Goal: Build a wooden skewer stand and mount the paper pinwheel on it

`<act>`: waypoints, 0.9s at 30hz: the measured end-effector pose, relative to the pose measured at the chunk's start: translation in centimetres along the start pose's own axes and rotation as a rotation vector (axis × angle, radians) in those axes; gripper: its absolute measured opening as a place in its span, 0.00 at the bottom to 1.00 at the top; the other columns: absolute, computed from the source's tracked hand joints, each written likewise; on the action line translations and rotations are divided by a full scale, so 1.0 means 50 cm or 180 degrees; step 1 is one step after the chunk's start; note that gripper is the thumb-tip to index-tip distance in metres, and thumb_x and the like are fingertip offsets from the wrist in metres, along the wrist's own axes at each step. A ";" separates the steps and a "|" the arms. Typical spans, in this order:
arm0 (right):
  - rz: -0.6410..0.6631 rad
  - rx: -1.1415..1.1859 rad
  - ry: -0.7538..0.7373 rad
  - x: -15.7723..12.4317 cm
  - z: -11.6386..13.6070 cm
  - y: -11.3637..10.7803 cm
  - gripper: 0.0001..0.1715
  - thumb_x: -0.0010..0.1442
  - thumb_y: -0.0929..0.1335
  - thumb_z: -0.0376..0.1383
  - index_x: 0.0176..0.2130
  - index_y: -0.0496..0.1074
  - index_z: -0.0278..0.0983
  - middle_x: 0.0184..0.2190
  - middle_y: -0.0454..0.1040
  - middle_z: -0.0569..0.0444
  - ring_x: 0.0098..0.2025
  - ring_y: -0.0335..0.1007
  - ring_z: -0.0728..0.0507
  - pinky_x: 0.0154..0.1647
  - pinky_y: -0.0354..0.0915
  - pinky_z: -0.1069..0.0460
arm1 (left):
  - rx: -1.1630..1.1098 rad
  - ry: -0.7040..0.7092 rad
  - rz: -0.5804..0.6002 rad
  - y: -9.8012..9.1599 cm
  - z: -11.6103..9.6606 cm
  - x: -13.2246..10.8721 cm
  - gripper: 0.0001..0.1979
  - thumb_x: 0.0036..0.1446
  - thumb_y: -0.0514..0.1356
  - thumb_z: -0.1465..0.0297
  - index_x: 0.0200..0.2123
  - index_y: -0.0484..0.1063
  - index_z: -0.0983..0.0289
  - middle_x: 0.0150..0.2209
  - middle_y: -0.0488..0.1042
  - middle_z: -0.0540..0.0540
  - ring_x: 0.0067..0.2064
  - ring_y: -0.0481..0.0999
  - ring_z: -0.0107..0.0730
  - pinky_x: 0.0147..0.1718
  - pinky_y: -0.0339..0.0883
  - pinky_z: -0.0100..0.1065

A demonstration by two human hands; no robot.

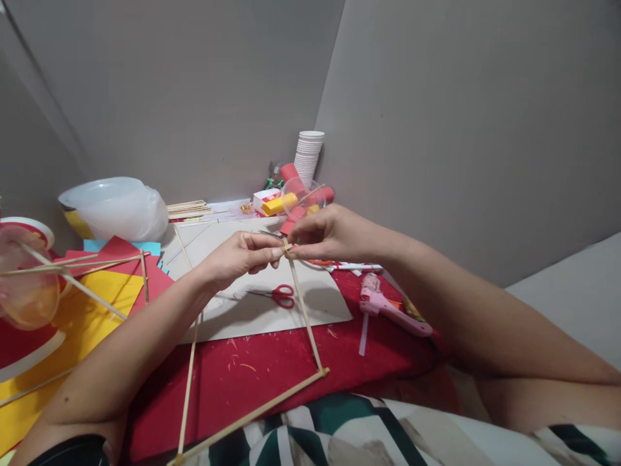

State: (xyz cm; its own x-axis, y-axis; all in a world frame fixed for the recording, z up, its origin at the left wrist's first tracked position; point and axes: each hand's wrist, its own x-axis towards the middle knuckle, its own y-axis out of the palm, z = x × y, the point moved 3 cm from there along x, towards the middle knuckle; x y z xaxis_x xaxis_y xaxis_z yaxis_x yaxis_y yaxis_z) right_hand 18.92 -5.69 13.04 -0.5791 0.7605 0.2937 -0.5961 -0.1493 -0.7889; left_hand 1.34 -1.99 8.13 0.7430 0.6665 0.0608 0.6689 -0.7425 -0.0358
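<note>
Both hands meet at one corner of a frame made of thin wooden sticks (305, 310). My left hand (245, 257) pinches this corner between thumb and fingers. From the other side, my right hand (323, 234) is closed at the same corner, fingertips on a yellowish binding (286, 248) that looks like a rubber band. The frame slants down toward my lap, its near corner (323, 372) also bound in yellow. Below the hands, red-handled scissors (283, 296) lie on a white board (233, 327).
A pink glue gun (392, 312) lies at the right on the red cloth (233, 395). Stacked paper cups (308, 155) stand at the back. Spare sticks (187, 210) and a plastic-wrapped bowl (116, 210) are behind left. Coloured paper (101, 298) and another stick structure (92, 294) occupy the left.
</note>
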 end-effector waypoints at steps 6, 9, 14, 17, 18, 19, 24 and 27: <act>0.0024 0.0643 0.0360 -0.016 -0.039 0.002 0.15 0.62 0.69 0.39 0.28 0.74 0.33 0.18 0.61 0.61 0.21 0.53 0.54 0.22 0.50 0.55 | -0.0105 -0.0003 -0.0045 -0.004 0.009 0.006 0.17 0.48 0.73 0.60 0.37 0.81 0.66 0.23 0.71 0.48 0.23 0.59 0.19 0.22 0.48 0.27; 0.0250 0.1073 0.0554 -0.029 -0.063 0.013 0.16 0.64 0.69 0.43 0.30 0.74 0.33 0.18 0.63 0.61 0.20 0.55 0.53 0.22 0.53 0.56 | -0.0153 0.0008 -0.0095 -0.007 0.015 0.009 0.16 0.48 0.72 0.61 0.36 0.81 0.66 0.23 0.71 0.48 0.23 0.59 0.19 0.21 0.48 0.27; 0.0087 0.1480 0.0516 -0.044 -0.077 0.033 0.13 0.59 0.73 0.41 0.31 0.73 0.33 0.21 0.67 0.60 0.24 0.60 0.53 0.24 0.57 0.56 | -0.0293 -0.0053 -0.0108 -0.009 0.021 0.012 0.15 0.47 0.73 0.61 0.34 0.81 0.65 0.24 0.71 0.49 0.23 0.60 0.18 0.22 0.49 0.26; 0.0070 0.1793 0.0592 -0.043 -0.087 0.050 0.12 0.60 0.73 0.39 0.30 0.71 0.34 0.21 0.68 0.59 0.24 0.62 0.53 0.26 0.59 0.56 | -0.0259 -0.0079 -0.0179 -0.008 0.021 0.012 0.16 0.48 0.73 0.59 0.32 0.81 0.65 0.23 0.70 0.48 0.23 0.59 0.18 0.22 0.48 0.26; 0.0057 0.2003 0.0618 -0.042 -0.093 0.057 0.13 0.60 0.72 0.39 0.29 0.71 0.34 0.20 0.67 0.59 0.23 0.62 0.53 0.25 0.59 0.57 | -0.0212 -0.0084 -0.0241 -0.008 0.021 0.012 0.16 0.48 0.73 0.58 0.32 0.81 0.65 0.23 0.69 0.48 0.23 0.58 0.18 0.22 0.47 0.26; 0.0034 0.2294 0.0645 -0.039 -0.098 0.063 0.13 0.59 0.72 0.38 0.28 0.70 0.34 0.19 0.66 0.60 0.23 0.62 0.53 0.24 0.59 0.57 | -0.0160 -0.0084 -0.0313 -0.007 0.020 0.011 0.16 0.47 0.73 0.58 0.32 0.81 0.65 0.22 0.69 0.47 0.23 0.58 0.18 0.22 0.47 0.26; 0.0244 0.3947 0.1212 -0.019 -0.124 0.095 0.15 0.52 0.71 0.35 0.24 0.60 0.36 0.17 0.59 0.62 0.16 0.52 0.55 0.15 0.51 0.60 | 0.0064 0.0059 -0.0476 -0.001 0.015 0.008 0.17 0.47 0.73 0.58 0.32 0.81 0.65 0.22 0.68 0.46 0.23 0.59 0.18 0.21 0.49 0.26; 0.0602 0.4314 0.1490 -0.005 -0.124 0.104 0.15 0.50 0.70 0.33 0.23 0.58 0.37 0.14 0.54 0.66 0.15 0.42 0.57 0.13 0.47 0.63 | 0.0169 0.0224 -0.0513 0.006 0.005 0.005 0.16 0.46 0.74 0.58 0.31 0.81 0.65 0.21 0.68 0.46 0.23 0.58 0.18 0.21 0.49 0.27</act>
State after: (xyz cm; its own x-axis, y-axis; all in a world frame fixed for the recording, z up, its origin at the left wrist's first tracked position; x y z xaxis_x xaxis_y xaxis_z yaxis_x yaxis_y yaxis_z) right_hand 19.39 -2.74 5.50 -0.6340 0.7555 -0.1650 -0.7451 -0.5398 0.3916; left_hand 1.73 -2.03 7.90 0.6240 0.7689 0.1396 0.7808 -0.6205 -0.0725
